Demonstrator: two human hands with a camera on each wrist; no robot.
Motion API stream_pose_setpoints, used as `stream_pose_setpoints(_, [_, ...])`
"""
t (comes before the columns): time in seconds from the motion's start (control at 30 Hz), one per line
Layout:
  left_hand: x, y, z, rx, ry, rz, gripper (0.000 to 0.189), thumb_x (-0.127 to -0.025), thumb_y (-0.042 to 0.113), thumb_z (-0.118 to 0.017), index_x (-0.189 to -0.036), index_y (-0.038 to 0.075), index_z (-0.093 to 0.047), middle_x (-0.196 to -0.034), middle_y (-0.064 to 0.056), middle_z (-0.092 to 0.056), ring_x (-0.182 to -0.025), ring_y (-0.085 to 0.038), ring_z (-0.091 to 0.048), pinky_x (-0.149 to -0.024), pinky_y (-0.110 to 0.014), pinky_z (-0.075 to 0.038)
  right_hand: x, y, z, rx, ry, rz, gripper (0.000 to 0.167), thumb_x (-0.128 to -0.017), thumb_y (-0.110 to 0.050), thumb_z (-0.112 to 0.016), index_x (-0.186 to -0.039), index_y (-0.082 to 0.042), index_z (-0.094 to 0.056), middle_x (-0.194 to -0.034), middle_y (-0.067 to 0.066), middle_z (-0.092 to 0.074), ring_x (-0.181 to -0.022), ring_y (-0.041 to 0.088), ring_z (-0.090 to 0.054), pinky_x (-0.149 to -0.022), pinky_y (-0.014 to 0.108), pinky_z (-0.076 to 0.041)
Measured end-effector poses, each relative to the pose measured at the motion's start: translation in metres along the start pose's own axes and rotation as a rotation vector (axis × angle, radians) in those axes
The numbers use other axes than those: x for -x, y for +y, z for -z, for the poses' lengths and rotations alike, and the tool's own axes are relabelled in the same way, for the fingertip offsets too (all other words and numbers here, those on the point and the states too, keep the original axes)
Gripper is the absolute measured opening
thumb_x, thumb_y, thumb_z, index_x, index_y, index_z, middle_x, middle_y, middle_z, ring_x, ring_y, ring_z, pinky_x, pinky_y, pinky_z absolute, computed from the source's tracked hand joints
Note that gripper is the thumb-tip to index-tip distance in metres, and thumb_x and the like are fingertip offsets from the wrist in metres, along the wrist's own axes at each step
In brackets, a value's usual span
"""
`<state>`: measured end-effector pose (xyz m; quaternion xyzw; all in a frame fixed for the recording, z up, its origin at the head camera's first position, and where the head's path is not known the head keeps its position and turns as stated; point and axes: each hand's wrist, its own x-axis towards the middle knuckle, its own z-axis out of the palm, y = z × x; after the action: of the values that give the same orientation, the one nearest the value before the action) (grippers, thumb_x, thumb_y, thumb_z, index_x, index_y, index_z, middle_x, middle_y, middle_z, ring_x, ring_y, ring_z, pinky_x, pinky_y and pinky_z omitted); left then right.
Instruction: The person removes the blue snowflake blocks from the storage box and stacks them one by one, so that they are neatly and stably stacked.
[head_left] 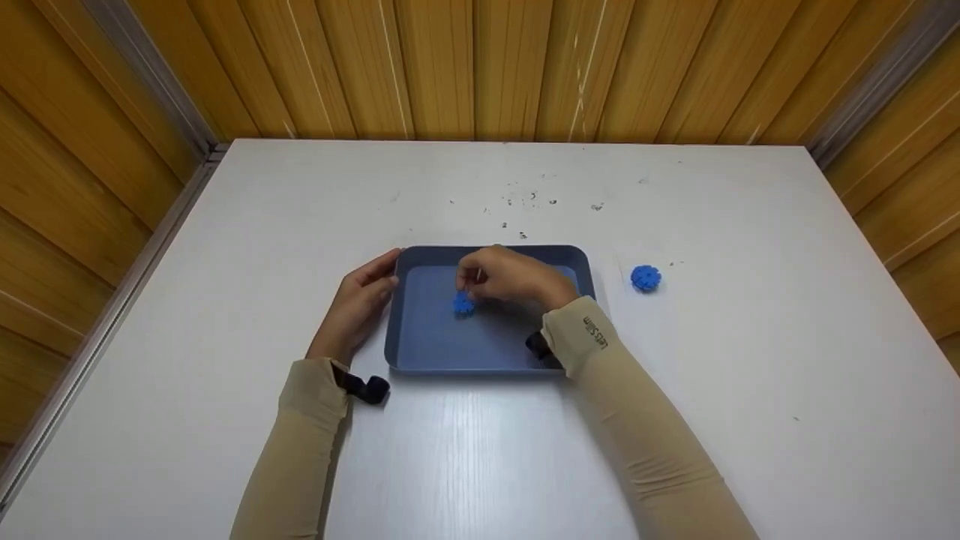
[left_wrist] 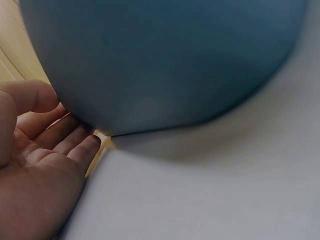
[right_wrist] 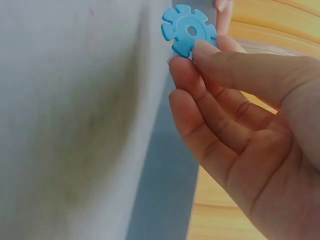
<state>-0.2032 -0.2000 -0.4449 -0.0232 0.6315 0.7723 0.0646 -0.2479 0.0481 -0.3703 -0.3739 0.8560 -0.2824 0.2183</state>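
Observation:
A shallow blue-grey tray [head_left: 431,349] lies on the white table. My left hand [head_left: 358,304] holds its left side, thumb and curled fingers at the rim; in the left wrist view some fingertips are hidden by the tray wall [left_wrist: 165,65]. Over the tray's middle, my right hand [head_left: 506,274] pinches a blue interlocking disc [head_left: 464,304] between thumb and fingers. The right wrist view shows this disc [right_wrist: 187,31] with a notched rim and a centre hole. Whether it touches the tray floor I cannot tell.
Right of the tray, a blue notched piece [head_left: 646,278] sits on the table [head_left: 750,337]. Dark specks mark the surface beyond the tray. Wood-patterned walls [head_left: 510,67] stand behind and at both sides. A black wrist camera [head_left: 367,388] hangs beside the left sleeve.

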Motion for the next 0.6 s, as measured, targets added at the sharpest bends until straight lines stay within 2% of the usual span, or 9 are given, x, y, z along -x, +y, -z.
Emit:
stream_pose_setpoints(0.13, [0.0,0.0,0.0,0.028,0.001,0.011,0.054,-0.093,-0.005,-0.049,-0.145,0.007,-0.041,-0.153,-0.007,-0.039,-0.141,-0.015,-0.035,-0.116,-0.03,-0.03,0.01,0.003,0.01,-0.007,0.022,-0.007,0.01,-0.089,-0.001,-0.063,-0.097,-0.005,-0.067,-0.096,0.007,-0.068,-0.085,0.018,-0.06,-0.071,0.027,-0.051])
stream_pose_setpoints(0.37, [0.002,0.002,0.0,0.014,0.01,0.019,0.054,-0.093,-0.004,-0.049,-0.145,0.008,-0.042,-0.153,-0.005,-0.038,-0.141,-0.014,-0.035,-0.116,-0.03,-0.03,0.024,0.007,0.024,0.012,0.06,-0.012,0.009,-0.089,-0.004,-0.065,-0.098,-0.005,-0.068,-0.096,0.007,-0.069,-0.086,0.018,-0.059,-0.079,0.031,-0.051])
stream_pose_setpoints(0.6, [0.001,0.0,0.001,0.021,-0.004,0.01,0.054,-0.093,-0.004,-0.049,-0.145,0.007,-0.042,-0.153,-0.006,-0.038,-0.142,-0.015,-0.034,-0.117,-0.03,-0.029,0.041,0.016,0.036,-0.01,0.113,-0.014,0.009,-0.088,-0.004,-0.066,-0.097,-0.005,-0.068,-0.094,0.008,-0.068,-0.083,0.018,-0.06,-0.077,0.032,-0.051])
